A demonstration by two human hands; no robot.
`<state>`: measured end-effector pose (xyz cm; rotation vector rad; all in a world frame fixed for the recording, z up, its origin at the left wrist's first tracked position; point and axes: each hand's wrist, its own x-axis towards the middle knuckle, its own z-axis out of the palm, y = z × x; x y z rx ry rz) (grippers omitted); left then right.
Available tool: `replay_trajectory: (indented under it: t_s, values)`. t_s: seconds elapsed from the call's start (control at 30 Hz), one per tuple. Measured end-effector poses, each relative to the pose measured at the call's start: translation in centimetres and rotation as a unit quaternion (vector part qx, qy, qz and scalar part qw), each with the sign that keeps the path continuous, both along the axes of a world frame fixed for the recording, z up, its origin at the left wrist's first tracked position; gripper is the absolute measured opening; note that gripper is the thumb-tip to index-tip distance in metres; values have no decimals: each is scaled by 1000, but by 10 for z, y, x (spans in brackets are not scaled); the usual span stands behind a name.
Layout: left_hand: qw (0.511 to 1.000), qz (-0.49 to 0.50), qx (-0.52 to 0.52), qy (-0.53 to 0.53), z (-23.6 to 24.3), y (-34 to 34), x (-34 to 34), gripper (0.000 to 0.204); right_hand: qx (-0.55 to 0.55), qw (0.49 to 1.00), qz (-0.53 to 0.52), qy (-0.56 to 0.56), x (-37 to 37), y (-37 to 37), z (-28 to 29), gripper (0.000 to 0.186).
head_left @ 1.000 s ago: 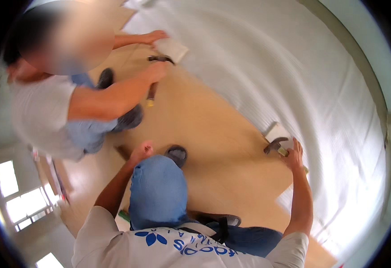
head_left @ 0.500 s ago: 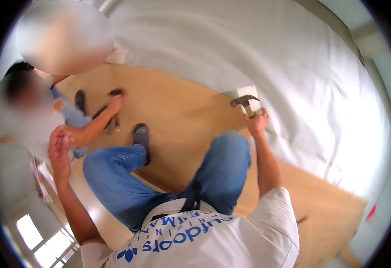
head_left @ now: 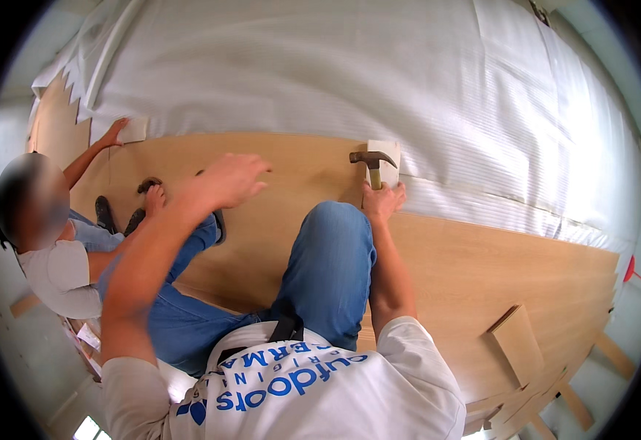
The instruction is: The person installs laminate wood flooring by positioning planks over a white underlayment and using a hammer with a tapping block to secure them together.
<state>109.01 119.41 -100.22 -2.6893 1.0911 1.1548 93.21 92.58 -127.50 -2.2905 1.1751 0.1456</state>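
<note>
My right hand (head_left: 385, 196) is closed on a hammer (head_left: 371, 158) with a dark claw head and yellowish handle. The hammer lies over a white block (head_left: 388, 148), which sits at the edge of light wood-look flooring (head_left: 445, 271) against silvery underlay (head_left: 481, 103); my fingers reach that block too. My left hand (head_left: 236, 178) hangs in the air over the planks, left of the hammer, fingers apart and slightly bent, holding nothing.
A co-worker (head_left: 60, 271) crouches at left, one hand at another white block (head_left: 133, 129), the other by a dark hammer (head_left: 149, 184). A white strip (head_left: 108, 55) lies on the underlay. Loose planks (head_left: 516, 345) lie at right; beyond is a red object (head_left: 630, 268).
My left hand has risen and swung rightward over the flooring. My right hand still holds the hammer at the block. The view has turned, with more underlay and loose planks showing.
</note>
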Motion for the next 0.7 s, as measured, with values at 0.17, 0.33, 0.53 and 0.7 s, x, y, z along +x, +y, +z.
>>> replay_trajectory:
  t_s: [0.17, 0.33, 0.53, 0.7]
  values:
    - [990, 88, -47, 97, -96, -42, -21, 38, -21, 999, -15, 24, -9, -7, -13, 57]
    - [985, 86, -26, 148, -163, -75, -41, 41, -8, 998, -22, 53, -5, -10, -11, 57]
    - [990, 32, -9, 140, -214, -123, -59, 33, -7, 997, -3, 79, -3, -11, 4, 58]
    - [994, -81, -68, -9, -263, -144, -71, 22, 61, 997, 16, 33, -16, -29, -1, 50]
